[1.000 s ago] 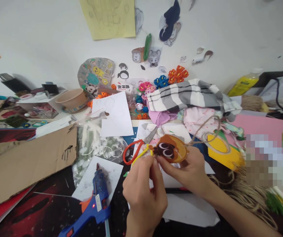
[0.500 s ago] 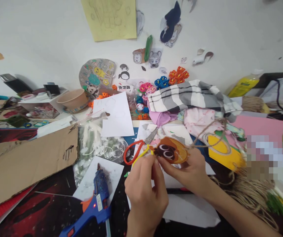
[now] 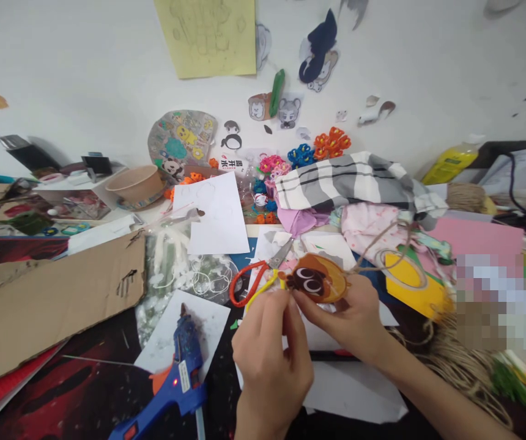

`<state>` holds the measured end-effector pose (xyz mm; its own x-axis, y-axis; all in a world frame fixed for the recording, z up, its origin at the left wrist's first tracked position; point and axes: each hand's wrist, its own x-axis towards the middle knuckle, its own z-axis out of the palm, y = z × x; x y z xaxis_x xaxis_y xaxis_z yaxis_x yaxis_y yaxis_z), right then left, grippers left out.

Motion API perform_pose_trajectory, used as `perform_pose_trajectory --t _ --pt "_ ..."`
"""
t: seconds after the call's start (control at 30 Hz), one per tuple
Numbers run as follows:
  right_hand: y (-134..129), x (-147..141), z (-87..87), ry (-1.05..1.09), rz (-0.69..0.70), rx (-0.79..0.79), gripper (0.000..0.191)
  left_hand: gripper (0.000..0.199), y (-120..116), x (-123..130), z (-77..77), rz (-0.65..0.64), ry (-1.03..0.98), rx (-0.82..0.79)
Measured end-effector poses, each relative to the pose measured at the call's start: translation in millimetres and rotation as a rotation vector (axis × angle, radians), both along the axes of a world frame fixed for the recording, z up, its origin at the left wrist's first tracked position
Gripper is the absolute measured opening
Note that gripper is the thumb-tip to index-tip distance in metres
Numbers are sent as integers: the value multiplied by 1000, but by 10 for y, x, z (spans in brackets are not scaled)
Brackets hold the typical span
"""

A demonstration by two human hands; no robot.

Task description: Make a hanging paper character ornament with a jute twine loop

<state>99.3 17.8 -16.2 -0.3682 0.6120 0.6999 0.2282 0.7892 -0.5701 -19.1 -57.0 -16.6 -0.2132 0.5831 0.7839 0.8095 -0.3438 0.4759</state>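
Here, orange figure (image 3: 325,278) in right hand (image 3: 357,311)

Craft desk (image 3: 219,360), perhaps in a home, seen too close to be sure.
Glue gun (image 3: 188,342), scissors (image 3: 274,262), twine (image 3: 460,366) and cardboard (image 3: 61,299) crowd it, below cartoon cut-outs (image 3: 289,112) on the wall (image 3: 120,61).

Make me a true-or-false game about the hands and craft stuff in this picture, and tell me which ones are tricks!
1. The right hand holds a brown cartoon-face piece. True.
2. The left hand holds the hot glue gun. False: the hot glue gun lies to the left of the left hand.
3. The glue gun shows a small red light. True.
4. The plaid cloth is all pink. False: the plaid cloth is black, white and gray.
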Motion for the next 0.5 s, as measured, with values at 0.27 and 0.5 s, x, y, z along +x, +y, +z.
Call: perform_pose_trajectory --t 0.27,0.5 --pt "2 -20 25 21 14 31 9 13 -4 9 -5 -3 1 2" --pt "-4 -17 34 29 18 21 7 16 10 4 14 -16 -3 13"
